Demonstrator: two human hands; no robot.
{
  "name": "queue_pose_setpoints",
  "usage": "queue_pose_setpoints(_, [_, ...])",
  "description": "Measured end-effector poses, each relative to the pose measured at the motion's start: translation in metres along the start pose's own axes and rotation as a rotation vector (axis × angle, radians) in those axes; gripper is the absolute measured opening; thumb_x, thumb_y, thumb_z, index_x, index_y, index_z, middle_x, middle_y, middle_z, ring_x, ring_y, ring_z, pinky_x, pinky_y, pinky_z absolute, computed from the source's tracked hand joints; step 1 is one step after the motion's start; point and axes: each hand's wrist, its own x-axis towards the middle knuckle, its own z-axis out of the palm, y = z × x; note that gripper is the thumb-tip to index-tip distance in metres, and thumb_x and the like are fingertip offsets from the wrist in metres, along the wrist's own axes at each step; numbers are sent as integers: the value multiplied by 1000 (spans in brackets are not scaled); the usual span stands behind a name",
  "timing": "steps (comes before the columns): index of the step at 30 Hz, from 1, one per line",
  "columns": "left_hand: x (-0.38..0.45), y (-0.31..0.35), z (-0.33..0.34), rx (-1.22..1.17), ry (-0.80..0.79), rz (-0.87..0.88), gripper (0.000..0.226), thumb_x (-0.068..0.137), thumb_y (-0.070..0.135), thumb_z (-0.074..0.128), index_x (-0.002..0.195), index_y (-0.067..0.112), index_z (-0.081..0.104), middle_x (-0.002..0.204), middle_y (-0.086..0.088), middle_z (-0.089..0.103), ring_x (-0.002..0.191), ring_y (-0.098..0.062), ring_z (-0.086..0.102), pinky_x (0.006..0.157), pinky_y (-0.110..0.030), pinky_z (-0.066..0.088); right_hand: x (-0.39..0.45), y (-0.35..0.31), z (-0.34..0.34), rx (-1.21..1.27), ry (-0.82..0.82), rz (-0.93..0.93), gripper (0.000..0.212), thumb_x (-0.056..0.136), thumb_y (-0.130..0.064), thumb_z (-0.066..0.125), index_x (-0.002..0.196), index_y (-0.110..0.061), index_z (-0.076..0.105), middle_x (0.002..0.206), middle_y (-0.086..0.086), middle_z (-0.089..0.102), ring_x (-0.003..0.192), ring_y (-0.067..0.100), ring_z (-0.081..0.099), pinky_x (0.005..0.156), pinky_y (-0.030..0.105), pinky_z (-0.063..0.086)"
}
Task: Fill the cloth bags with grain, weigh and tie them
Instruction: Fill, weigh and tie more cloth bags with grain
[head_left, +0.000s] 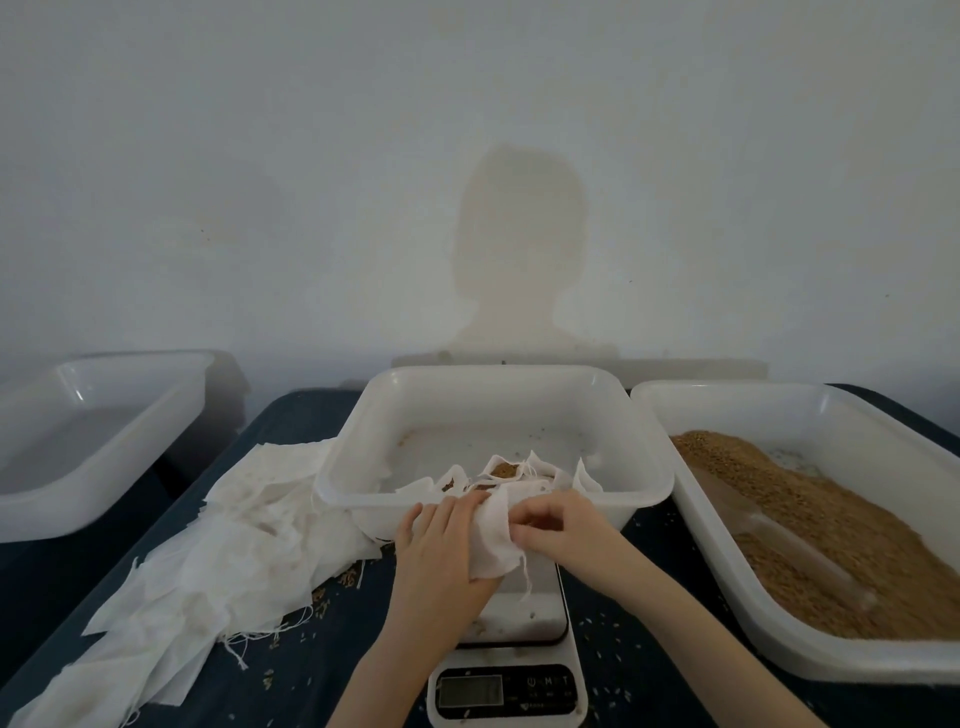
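A white cloth bag (493, 540) hangs over the platform of a small white kitchen scale (506, 691). My left hand (441, 551) holds the bag from below and the left. My right hand (558, 525) pinches its upper right edge with curled fingers. Loose threads dangle from the bag's lower corner. Just behind my hands, the middle white tub (644, 467) holds several cloth bags (506, 473) with brown grain showing in them. Brown grain (810, 525) with a clear scoop (800, 545) lying in it fills the right tub (748, 587).
A heap of flat white cloth pieces (208, 561) lies on the dark table (322, 649) to the left. An empty white tub (78, 441) stands at the far left. Stray grains are scattered on the table around the scale. A white wall rises behind.
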Motion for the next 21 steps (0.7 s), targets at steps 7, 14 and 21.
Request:
queue_pose_setpoints(7, [2, 2, 4, -83, -46, -9, 45, 71, 46, 70, 107, 21, 60, 102, 12, 63, 95, -11, 61, 94, -35, 37, -6, -8, -13, 22, -55, 18, 22, 86, -26, 68, 73, -43, 69, 77, -20, 68, 70, -5, 60, 66, 9, 46])
queue_pose_setpoints(14, [1, 8, 7, -120, -157, -64, 49, 73, 54, 57, 112, 25, 56, 108, 17, 57, 103, -9, 56, 101, -37, 36, -11, -9, -24, 69, -182, 79, 38, 99, -22, 47, 70, -36, 69, 76, -19, 65, 75, -2, 58, 71, 19, 49])
queue_pose_setpoints(21, [7, 17, 8, -151, -234, -19, 51, 75, 62, 46, 116, 32, 51, 107, 28, 43, 106, 3, 46, 106, -25, 24, -17, -3, -40, -193, -44, 15, 11, 83, -33, 65, 83, -36, 75, 83, -18, 72, 74, -3, 63, 72, 12, 48])
